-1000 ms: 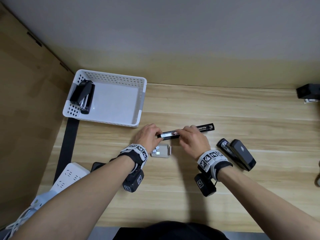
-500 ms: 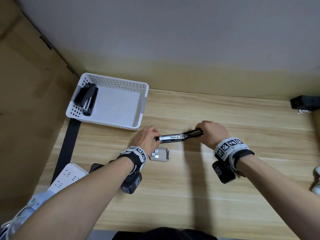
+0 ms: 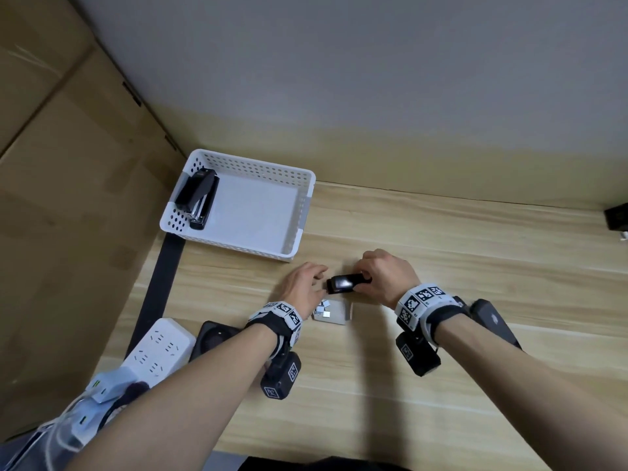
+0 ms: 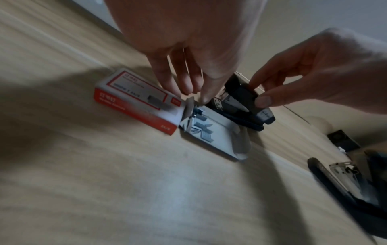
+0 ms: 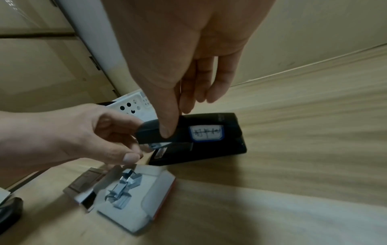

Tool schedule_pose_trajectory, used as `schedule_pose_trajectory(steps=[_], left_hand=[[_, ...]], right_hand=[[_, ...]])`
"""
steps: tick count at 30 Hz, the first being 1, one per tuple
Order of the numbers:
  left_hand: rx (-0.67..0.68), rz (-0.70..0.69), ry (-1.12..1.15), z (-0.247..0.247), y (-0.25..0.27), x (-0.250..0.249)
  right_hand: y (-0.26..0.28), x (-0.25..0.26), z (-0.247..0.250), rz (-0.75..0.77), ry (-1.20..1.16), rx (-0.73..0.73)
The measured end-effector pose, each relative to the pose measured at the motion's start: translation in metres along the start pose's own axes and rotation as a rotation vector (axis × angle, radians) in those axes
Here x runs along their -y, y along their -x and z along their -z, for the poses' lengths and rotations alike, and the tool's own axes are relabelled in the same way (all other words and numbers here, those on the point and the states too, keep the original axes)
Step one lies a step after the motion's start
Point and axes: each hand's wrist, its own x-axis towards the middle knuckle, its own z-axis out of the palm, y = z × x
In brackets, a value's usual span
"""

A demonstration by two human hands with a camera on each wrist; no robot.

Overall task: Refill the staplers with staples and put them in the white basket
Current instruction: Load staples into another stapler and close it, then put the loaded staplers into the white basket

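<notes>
The black stapler point(image 3: 344, 283) rests on the tabletop point(image 3: 475, 253) just beyond the open staple box point(image 3: 332, 312), keeping refills within reach. The right hand point(image 3: 387, 279) pinches its top arm, apparently closing it; the left hand point(image 3: 303, 287), fingers loosely curled and holding nothing, hovers at its front. The white basket point(image 3: 302, 212), far left, holds one stapler already.

Wooden desk point(image 3: 441, 253) as landmark. White basket point(image 3: 292, 229) sits at the desk's far left corner; one black stapler point(image 3: 197, 196) lies inside against its left wall. Near the desk's middle, right hand point(image 3: 387, 278) grips a second black stapler point(image 3: 345, 283), lid down. Left hand point(image 3: 302, 287) just beside its left end, fingers loosely curled; contact unclear. Opened staple box point(image 3: 334, 312) lies just nearer than that stapler. Power strip point(image 3: 159, 348) at the desk's near left edge.
</notes>
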Motion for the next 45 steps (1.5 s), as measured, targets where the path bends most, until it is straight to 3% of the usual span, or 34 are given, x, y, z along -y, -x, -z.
schedule_pose_trajectory(steps=[23,32,39,45], left_hand=[[-0.028,-0.080,-0.061,0.005,0.018,0.016],[-0.014,-0.028,-0.155,0.018,0.038,0.025],[-0.040,-0.070,-0.171,0.025,0.047,0.008],[0.012,-0.234,-0.209,0.012,0.030,-0.044]], right_hand=[[0.021,-0.004,-0.019,-0.113,-0.117,-0.074],[0.030,-0.009,-0.030,-0.133,-0.153,-0.115],[0.051,-0.020,-0.032,-0.150,-0.280,-0.230],[0.095,-0.050,-0.024,-0.210,-0.255,-0.304]])
